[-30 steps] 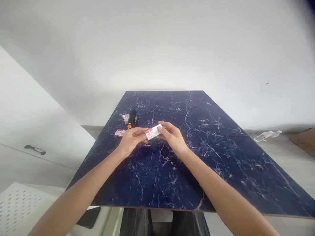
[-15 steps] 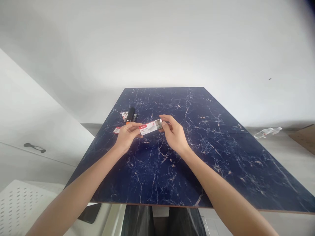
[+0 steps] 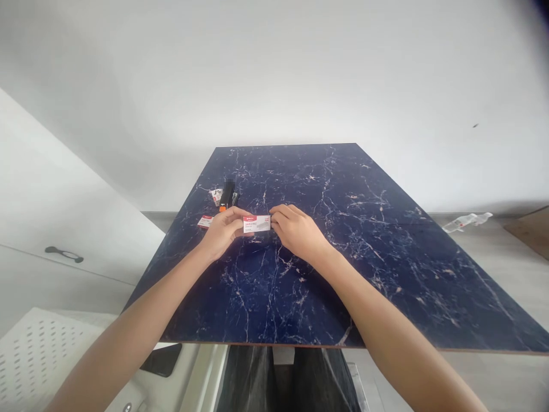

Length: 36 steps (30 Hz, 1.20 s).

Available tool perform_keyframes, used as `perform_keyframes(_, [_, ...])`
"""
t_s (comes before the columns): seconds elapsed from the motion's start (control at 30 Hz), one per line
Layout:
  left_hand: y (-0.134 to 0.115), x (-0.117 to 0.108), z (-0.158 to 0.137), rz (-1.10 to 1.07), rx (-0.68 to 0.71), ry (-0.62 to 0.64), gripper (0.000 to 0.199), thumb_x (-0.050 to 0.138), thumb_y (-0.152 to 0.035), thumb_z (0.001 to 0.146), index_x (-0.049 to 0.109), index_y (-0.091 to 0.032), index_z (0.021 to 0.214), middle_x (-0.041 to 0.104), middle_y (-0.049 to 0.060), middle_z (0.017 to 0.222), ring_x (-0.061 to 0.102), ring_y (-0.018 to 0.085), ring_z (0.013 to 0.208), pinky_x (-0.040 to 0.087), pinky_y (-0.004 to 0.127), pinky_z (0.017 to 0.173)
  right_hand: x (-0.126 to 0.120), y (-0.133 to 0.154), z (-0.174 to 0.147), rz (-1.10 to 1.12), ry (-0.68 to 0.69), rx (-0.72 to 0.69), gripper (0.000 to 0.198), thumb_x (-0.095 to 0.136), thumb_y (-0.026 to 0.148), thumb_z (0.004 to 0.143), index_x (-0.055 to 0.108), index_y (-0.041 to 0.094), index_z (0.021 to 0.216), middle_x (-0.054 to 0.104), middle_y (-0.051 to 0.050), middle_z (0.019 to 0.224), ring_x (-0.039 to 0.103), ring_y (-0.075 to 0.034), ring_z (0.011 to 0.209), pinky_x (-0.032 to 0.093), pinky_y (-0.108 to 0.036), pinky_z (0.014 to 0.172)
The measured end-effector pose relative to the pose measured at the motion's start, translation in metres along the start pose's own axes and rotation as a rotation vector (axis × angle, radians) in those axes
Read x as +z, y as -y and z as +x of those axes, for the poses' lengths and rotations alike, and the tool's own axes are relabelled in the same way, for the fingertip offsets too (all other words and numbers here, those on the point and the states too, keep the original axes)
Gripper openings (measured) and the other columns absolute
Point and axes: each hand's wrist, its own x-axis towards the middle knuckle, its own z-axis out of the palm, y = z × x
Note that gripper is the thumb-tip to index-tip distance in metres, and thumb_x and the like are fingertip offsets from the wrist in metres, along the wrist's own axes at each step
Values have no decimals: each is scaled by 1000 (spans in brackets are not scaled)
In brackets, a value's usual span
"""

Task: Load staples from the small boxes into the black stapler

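The left hand pinches the left end of a small red-and-white box, thumb toward the near side, holding it roughly level over the left-middle part of the desk. The right hand has its fingers bunched narrow at the box's right end; I cannot tell whether they grip the end, a flap or something inside. If that end is open, a tilt down to the right could spill whatever the box contains, and too firm a squeeze from the left thumb could crush its thin-looking sides. A sharp pull by the right hand might tear the end or jerk the box loose. A swing to the left could knock the black tool with its orange part, the white packet beside it, or the red-and-white packet just beyond the left hand. The desk is dark blue with pale marble-like veins, and its far edge is near a plain pale wall. On the left stands a white cabinet with a dark handle; on the right, past the desk, lies a clear bottle.
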Motion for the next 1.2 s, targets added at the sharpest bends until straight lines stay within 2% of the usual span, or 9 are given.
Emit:
perform_keyframes(0.17, [-7, -4, 4, -49, 7, -43, 21, 83, -23, 75, 71, -17, 91, 75, 7, 102, 72, 21, 96, 64, 29, 78, -16, -7, 2, 113, -101, 251, 16, 44, 21, 102, 60, 19, 103, 68, -11, 94, 62, -22, 78, 46, -37, 74])
perform_keyframes(0.33, [-12, -17, 8, -261, -47, -17, 24, 86, -21, 71, 67, -20, 86, 73, 4, 97, 72, 15, 86, 61, 19, 66, -21, -16, 3, 856, -370, 506, 19, 51, 30, 97, 56, 26, 115, 69, -3, 86, 67, -19, 79, 52, -36, 79])
perform_keyframes(0.43, [-11, -21, 7, -274, -62, 18, 24, 86, -24, 72, 65, -21, 83, 69, 1, 84, 68, 12, 69, 59, 19, 56, -13, -18, 6, 1273, -309, 673, 28, 56, 26, 88, 60, 27, 116, 66, -1, 86, 67, -17, 79, 55, -35, 80])
perform_keyframes(0.57, [-11, -20, 4, -271, -58, 22, 25, 86, -23, 70, 65, -22, 83, 67, 0, 80, 65, 11, 63, 57, 20, 54, -8, -12, 9, 1614, -224, 899, 14, 59, 25, 83, 63, 22, 95, 66, -5, 93, 64, -16, 75, 54, -29, 66])
perform_keyframes(0.63, [-10, -18, 5, -247, -59, 5, 22, 85, -22, 72, 66, -22, 84, 68, 0, 81, 66, 11, 64, 58, 20, 55, -11, -4, 9, 1667, -154, 893, 15, 57, 34, 87, 64, 21, 91, 63, -5, 85, 57, -13, 64, 45, -25, 51])
perform_keyframes(0.77, [-8, -7, 5, -202, -63, -36, 20, 84, -20, 71, 71, -20, 86, 72, 3, 89, 70, 14, 77, 60, 21, 63, -14, 15, 7, 1540, 58, 637, 26, 66, 47, 87, 67, 22, 94, 51, 2, 71, 36, -8, 51, 23, -23, 41])
perform_keyframes(0.93, [-10, 11, -6, -115, 54, -67, 19, 77, -29, 82, 75, -19, 97, 74, 7, 104, 71, 21, 97, 63, 29, 78, -5, 16, 5, 1304, -47, 664, 34, 73, 51, 83, 69, 23, 100, 55, 3, 75, 26, -5, 47, 16, -25, 42])
perform_keyframes(1.07, [-14, 15, -12, -41, 134, -52, 27, 80, -32, 80, 74, -20, 104, 75, 8, 109, 70, 24, 104, 62, 36, 86, -4, 9, 5, 1411, 3, 672, 34, 76, 53, 80, 68, 23, 94, 55, 4, 75, 22, -5, 47, 14, -26, 43])
perform_keyframes(1.2, [-12, 9, -11, -90, 82, 9, 33, 86, -26, 74, 73, -22, 104, 75, 6, 109, 71, 24, 105, 62, 37, 88, -5, 7, 4, 1507, 85, 633, 34, 78, 52, 79, 65, 23, 91, 55, 5, 76, 20, -6, 49, 13, -26, 44])
